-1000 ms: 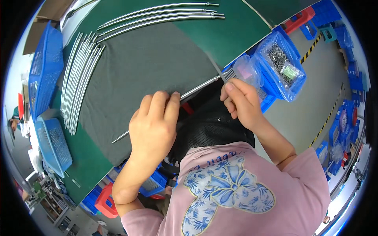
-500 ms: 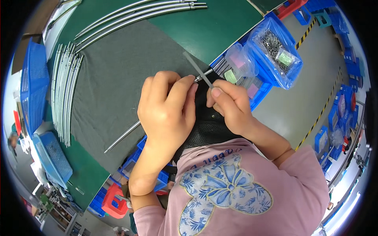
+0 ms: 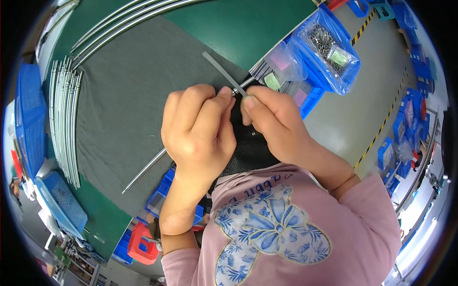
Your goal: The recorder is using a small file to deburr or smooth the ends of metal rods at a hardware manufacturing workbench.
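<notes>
My left hand [image 3: 198, 131] is closed around a slim shiny metal rod [image 3: 144, 172], with thumb and forefinger near a collar-like joint. The rod runs slantwise under the hand, its pointed lower end over the grey cloth [image 3: 124, 105]. Between the thumb and fingers of my right hand [image 3: 276, 121] is a flat, narrow grey strip [image 3: 220, 71], whose exact kind I cannot make out. It crosses over the rod just beyond my left fingertips, seemingly touching it. The fingers of my left hand hide the middle of the rod.
A bundle of metal rods [image 3: 64, 124] lies on the green table's left, with longer rods [image 3: 129, 24] along the far side. Blue bins [image 3: 354, 78] of small metal parts stand to the right. Blue baskets [image 3: 31, 119] line the left edge. A red stool [image 3: 143, 243] is below.
The view has shifted a little, moving the table's contents leftward. The strip has slid along its length across the rod, and my right hand is closer to my left.
</notes>
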`<state>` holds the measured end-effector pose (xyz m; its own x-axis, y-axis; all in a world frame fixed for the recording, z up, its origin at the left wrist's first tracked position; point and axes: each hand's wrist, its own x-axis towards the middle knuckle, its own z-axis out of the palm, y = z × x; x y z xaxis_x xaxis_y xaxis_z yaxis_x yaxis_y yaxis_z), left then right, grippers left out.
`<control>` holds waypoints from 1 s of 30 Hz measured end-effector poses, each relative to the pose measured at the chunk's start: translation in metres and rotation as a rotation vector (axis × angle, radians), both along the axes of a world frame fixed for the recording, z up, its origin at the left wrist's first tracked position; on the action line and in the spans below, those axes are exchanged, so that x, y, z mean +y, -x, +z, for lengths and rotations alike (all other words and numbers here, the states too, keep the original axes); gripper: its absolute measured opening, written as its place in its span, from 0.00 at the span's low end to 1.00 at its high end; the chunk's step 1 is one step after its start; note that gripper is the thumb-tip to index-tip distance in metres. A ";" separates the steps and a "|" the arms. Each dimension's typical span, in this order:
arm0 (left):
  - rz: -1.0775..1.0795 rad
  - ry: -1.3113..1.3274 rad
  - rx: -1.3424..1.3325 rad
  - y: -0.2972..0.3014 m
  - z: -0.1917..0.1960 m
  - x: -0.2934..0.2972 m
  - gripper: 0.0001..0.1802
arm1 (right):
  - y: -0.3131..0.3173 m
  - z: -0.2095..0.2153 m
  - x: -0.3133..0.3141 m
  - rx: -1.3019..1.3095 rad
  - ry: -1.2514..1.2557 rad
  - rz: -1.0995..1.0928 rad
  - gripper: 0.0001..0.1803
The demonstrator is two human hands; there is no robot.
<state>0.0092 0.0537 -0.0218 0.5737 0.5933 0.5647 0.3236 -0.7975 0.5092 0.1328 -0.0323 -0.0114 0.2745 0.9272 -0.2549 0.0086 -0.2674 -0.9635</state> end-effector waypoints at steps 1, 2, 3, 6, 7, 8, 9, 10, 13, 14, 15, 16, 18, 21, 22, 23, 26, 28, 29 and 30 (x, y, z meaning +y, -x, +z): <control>-0.008 0.006 -0.003 0.000 0.000 0.000 0.09 | 0.002 0.000 -0.003 -0.003 0.006 -0.008 0.14; -0.005 0.008 -0.008 0.000 0.000 -0.001 0.09 | 0.007 -0.002 -0.009 -0.007 0.022 -0.027 0.14; 0.004 0.007 -0.016 -0.001 -0.002 -0.001 0.09 | 0.008 -0.005 -0.016 -0.014 0.035 -0.040 0.13; -0.005 -0.007 -0.016 -0.002 -0.002 -0.001 0.09 | 0.002 -0.007 -0.012 -0.033 0.019 -0.025 0.13; -0.010 -0.001 -0.015 -0.001 -0.002 -0.002 0.09 | 0.002 -0.004 -0.005 -0.037 -0.016 -0.008 0.13; -0.009 0.002 -0.013 0.000 -0.001 -0.002 0.09 | 0.003 -0.004 0.001 0.036 -0.040 -0.028 0.12; -0.004 0.001 -0.014 0.001 -0.001 -0.001 0.08 | 0.008 -0.008 -0.003 0.035 -0.037 -0.030 0.12; -0.005 0.000 -0.018 0.000 -0.001 -0.001 0.08 | 0.012 -0.016 -0.014 0.004 -0.043 -0.063 0.12; -0.011 0.010 -0.007 0.000 -0.002 -0.002 0.08 | 0.017 -0.020 -0.022 0.032 0.016 -0.095 0.12; -0.016 0.000 -0.006 -0.001 -0.001 0.000 0.09 | 0.012 -0.020 -0.015 0.030 -0.043 -0.084 0.12; -0.028 -0.005 -0.002 0.000 0.000 0.002 0.09 | 0.011 -0.015 -0.006 0.030 -0.098 -0.080 0.13; -0.028 -0.014 0.002 0.001 -0.001 0.002 0.10 | 0.013 -0.013 -0.001 0.175 -0.060 -0.098 0.12; -0.031 0.006 -0.002 0.001 -0.001 -0.001 0.10 | 0.021 -0.023 -0.021 0.105 -0.055 -0.107 0.12; -0.030 0.010 -0.007 -0.002 -0.001 0.002 0.10 | 0.017 -0.026 -0.025 0.062 -0.012 -0.092 0.10; -0.041 0.008 -0.002 0.000 -0.001 0.001 0.10 | 0.014 -0.017 -0.012 0.071 -0.052 -0.092 0.11; -0.043 0.018 0.003 0.001 -0.001 -0.001 0.10 | 0.014 -0.014 -0.004 0.079 -0.093 -0.091 0.12; -0.041 0.014 -0.021 -0.001 -0.001 0.001 0.12 | 0.024 -0.038 -0.023 0.042 -0.151 -0.110 0.10; -0.032 0.012 -0.012 -0.001 -0.001 0.000 0.12 | 0.022 -0.042 -0.028 -0.049 -0.171 -0.058 0.08; -0.027 0.010 -0.004 -0.002 -0.001 0.000 0.12 | 0.019 -0.045 -0.025 -0.048 -0.172 -0.054 0.08; -0.028 0.017 0.002 0.000 0.000 -0.001 0.12 | 0.020 -0.037 -0.012 -0.012 -0.200 -0.087 0.09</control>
